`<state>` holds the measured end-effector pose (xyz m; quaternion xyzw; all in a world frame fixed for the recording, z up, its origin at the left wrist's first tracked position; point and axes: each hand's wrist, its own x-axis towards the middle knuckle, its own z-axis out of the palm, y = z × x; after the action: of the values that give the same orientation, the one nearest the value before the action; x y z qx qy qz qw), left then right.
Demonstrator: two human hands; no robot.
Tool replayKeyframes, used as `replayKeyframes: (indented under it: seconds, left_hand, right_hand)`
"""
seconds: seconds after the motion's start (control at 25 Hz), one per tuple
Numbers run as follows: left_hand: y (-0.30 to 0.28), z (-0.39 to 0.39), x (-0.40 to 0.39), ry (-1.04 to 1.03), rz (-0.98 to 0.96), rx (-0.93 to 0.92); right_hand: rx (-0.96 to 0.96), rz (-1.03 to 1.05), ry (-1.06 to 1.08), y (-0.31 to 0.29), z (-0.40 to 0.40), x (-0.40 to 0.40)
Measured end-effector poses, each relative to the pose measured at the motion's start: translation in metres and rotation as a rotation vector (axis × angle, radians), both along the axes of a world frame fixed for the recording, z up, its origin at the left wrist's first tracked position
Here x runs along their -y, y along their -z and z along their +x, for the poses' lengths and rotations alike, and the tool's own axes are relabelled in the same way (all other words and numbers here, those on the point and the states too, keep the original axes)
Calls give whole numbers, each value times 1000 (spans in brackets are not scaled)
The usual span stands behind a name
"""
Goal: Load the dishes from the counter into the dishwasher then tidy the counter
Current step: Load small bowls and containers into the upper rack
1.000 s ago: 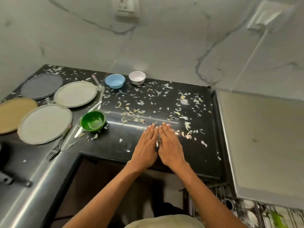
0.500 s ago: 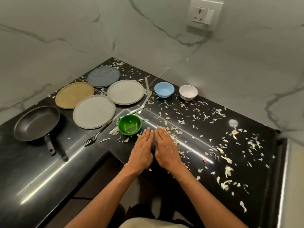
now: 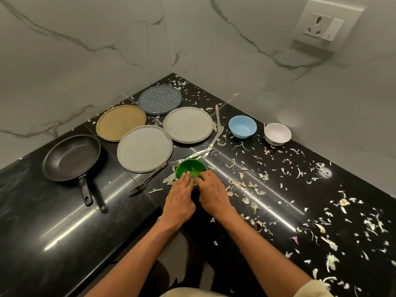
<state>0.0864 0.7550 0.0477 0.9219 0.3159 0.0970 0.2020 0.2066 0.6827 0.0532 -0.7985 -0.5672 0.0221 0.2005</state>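
Green bowl (image 3: 190,168) on black desk (image 3: 64,232), near front edge, among cutlery and peelings. Left hand (image 3: 181,198) and right hand (image 3: 213,195) side by side, fingers straight, tips touching near rim; no grip. Loading unstarted, judging by laid-out dishes. Next: curl fingers round bowl, lift clear of fork (image 3: 145,182).

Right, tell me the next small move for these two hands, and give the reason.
Probably curl the fingers round the green bowl and lift it straight up. Both the left hand and the right hand already have fingertips at its near rim, but whether they grip it is unclear. Forks and scraps lie close around it, so sliding it would likely drag them.
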Motion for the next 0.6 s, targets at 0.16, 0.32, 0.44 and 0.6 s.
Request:
replayKeyframes:
  seconds: [0.16, 0.32, 0.44, 0.6]
  left_hand:
    - [4, -11, -12, 52, 39, 62]
    - [4, -21, -15, 168, -17, 167]
    - [0, -25, -11, 216, -118, 230]
    - [-10, -24, 12, 295, -239, 279]
  right_hand:
    - [19, 58, 57, 4, -3, 4]
    - [3, 140, 85, 5, -8, 26]
    - [-153, 213, 202, -1, -14, 45]
    - [-416, 309, 397, -14, -28, 81]
